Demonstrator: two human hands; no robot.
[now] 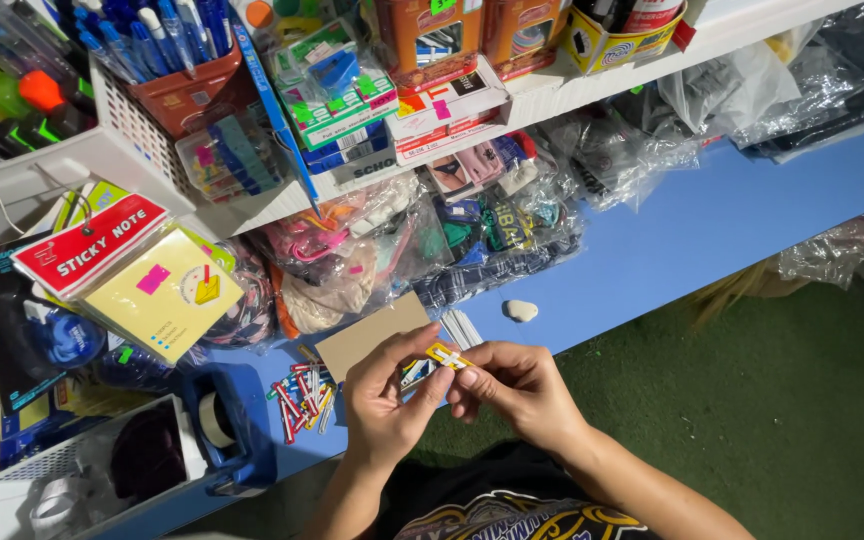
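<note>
Your left hand (384,400) and right hand (517,385) pinch a small yellow paper clip (445,355) together just off the blue worktop (712,240) edge. Near the clip, loose coloured clips (302,395) lie beside a blue tape dispenser (227,425). Far behind, a white basket (137,120) holds pens.

blue shelf surface (712,240) carries clear plastic bags (612,150), a yellow sticky note pad (157,290), a tape dispenser (227,430), pen basket (167,90), one white pebble (520,311).

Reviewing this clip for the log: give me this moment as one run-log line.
left hand: pinching yellow clip | right hand: gripping the same clip | nearby: brown card, loose coloured clips on blue table
</note>
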